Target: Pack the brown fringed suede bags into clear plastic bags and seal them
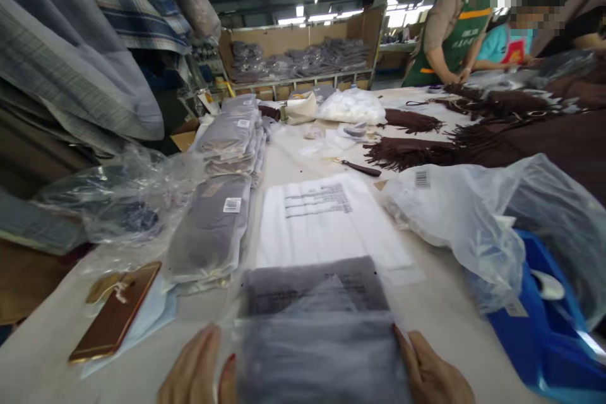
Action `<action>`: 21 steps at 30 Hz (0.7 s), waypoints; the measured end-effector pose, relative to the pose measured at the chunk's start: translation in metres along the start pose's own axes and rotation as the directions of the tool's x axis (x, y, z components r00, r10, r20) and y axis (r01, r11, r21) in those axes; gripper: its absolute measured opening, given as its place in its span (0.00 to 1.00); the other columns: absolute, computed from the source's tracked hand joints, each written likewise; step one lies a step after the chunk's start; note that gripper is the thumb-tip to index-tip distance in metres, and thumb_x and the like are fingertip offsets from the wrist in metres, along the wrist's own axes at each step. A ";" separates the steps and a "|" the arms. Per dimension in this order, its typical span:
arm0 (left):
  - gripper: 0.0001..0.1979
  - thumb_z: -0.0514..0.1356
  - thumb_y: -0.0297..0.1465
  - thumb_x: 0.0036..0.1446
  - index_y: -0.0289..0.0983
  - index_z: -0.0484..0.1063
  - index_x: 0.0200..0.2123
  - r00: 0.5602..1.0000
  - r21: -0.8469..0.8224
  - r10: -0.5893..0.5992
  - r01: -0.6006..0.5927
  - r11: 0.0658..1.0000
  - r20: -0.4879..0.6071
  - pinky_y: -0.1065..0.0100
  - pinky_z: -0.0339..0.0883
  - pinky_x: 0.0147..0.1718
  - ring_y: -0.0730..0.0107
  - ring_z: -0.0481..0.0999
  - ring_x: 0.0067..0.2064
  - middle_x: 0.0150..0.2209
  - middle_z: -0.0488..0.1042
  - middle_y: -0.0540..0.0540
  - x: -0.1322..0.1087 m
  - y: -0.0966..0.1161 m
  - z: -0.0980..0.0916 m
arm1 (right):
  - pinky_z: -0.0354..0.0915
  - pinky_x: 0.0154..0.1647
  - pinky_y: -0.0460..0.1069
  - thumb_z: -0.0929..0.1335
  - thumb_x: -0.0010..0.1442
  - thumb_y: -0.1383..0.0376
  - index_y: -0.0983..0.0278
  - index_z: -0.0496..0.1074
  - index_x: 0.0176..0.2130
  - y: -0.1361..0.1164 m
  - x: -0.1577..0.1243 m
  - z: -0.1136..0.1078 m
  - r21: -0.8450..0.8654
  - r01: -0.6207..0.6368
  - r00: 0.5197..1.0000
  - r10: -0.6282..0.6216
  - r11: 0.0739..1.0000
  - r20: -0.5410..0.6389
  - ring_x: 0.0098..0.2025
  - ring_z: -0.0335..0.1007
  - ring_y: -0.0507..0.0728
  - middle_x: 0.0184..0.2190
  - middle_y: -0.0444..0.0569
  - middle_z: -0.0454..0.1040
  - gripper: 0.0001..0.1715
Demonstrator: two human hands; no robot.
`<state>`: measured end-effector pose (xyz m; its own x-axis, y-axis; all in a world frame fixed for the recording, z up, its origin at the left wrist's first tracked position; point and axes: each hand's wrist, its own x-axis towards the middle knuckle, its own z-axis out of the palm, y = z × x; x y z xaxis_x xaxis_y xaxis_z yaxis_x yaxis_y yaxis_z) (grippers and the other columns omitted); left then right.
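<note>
We take the pile of white printed bags (326, 221) as our landmark: the grey packet (322, 353), a folded grey cloth piece in clear film, lies just on its near side, and its far end appears to overlap the pile's near edge. We judge it light and soft, bending easily and in no danger of breaking, but the film looks slick, so the cloth could slide inside it or the whole packet could slip. We would hold it by both long side edges, taking film and cloth together, since a grip on loose film alone would likely crumple it. That is close to what we see: our left hand (194, 366) is at the packet's left edge, fingers bent and thumb near them in a narrow grip, and our right hand (435, 369) closes narrowly on the right edge, fingertips at the film. How far the fingers reach underneath we cannot tell. Left of the white pile lie stacked grey packets (208, 227) with barcode labels, and nearer to us on that side a brown phone (118, 312). Right of it a blue bin (525, 341) stands partly under a clear bag (454, 208).
</note>
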<state>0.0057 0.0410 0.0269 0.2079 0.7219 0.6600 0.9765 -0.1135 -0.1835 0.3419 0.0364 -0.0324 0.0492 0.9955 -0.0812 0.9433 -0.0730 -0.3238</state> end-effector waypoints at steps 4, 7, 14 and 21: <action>0.22 0.51 0.34 0.62 0.36 0.61 0.58 0.865 -0.301 0.501 -0.479 0.825 -0.004 0.49 0.43 0.62 0.50 0.56 0.62 0.54 0.68 0.40 0.021 0.040 0.005 | 0.60 0.19 0.45 0.50 0.67 0.61 0.55 0.68 0.37 0.002 0.001 0.001 -0.064 0.025 0.997 -0.020 0.998 0.076 0.23 0.74 0.54 0.24 0.42 0.75 0.21; 0.23 0.53 0.38 0.59 0.38 0.64 0.57 0.860 -0.293 0.498 -0.452 0.843 0.107 0.36 0.27 0.60 0.41 0.44 0.65 0.56 0.65 0.39 0.026 0.057 0.018 | 0.59 0.17 0.45 0.51 0.66 0.62 0.54 0.68 0.42 0.002 0.001 -0.003 -0.171 0.090 0.996 -0.085 0.981 0.036 0.21 0.73 0.54 0.24 0.41 0.74 0.20; 0.27 0.56 0.38 0.57 0.43 0.59 0.60 0.871 -0.265 0.446 -0.389 0.882 0.206 0.36 0.26 0.59 0.41 0.40 0.66 0.59 0.63 0.41 0.019 0.058 0.026 | 0.53 0.16 0.46 0.57 0.64 0.50 0.56 0.65 0.28 -0.007 0.014 -0.012 -0.230 -0.112 0.987 0.081 0.967 -0.139 0.19 0.72 0.57 0.16 0.40 0.71 0.20; 0.29 0.56 0.43 0.57 0.45 0.57 0.61 0.901 -0.323 0.400 -0.333 0.886 0.168 0.41 0.26 0.61 0.49 0.40 0.66 0.57 0.66 0.43 0.014 0.061 0.032 | 0.54 0.18 0.48 0.57 0.64 0.51 0.58 0.63 0.26 -0.004 0.009 -0.022 -0.079 -0.178 0.927 0.140 0.981 -0.347 0.18 0.70 0.56 0.16 0.39 0.69 0.20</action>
<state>0.0660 0.0658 0.0019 0.5678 0.7201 0.3988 0.8146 -0.5611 -0.1467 0.3462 0.0468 -0.0109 0.2920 0.9338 0.2068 0.9423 -0.2439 -0.2292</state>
